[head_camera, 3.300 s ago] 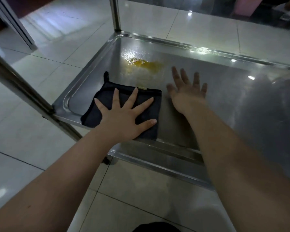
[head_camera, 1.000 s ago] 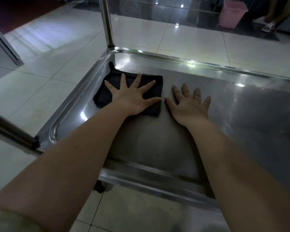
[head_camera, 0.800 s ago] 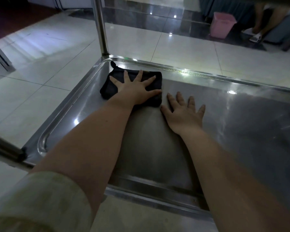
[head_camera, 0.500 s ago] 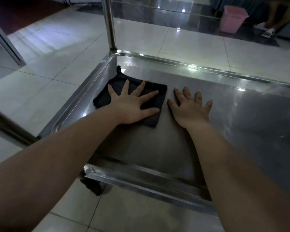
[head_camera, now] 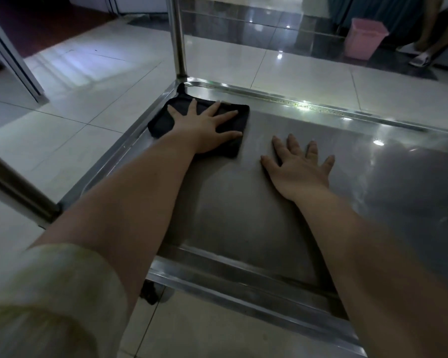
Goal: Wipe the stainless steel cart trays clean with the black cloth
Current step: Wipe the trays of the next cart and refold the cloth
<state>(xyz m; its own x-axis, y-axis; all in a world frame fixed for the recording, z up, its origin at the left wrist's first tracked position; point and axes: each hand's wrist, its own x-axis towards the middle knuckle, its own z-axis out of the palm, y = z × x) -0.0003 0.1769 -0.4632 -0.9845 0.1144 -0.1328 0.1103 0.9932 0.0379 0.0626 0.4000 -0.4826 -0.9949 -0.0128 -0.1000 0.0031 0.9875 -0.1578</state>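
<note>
— The left hand lies flat on the black cloth, fingers straight and spread wide, pressing it to the stainless steel tray. Where exactly?

— In the far left corner, against the rim, just below the cart's upright post. The cloth sits directly under the palm, with its long side running across, along the far rim.

— And the other hand?

— The right hand is open too, splayed on bare steel. It is right of the cloth, nearer the person, not touching it. The left does the work.

— The arm?

— It is stretched almost straight, with a pale sleeve near the shoulder. With the cloth cornered, the open steel lies rightward and back toward the person, so the next stroke likely pulls that way.
</note>
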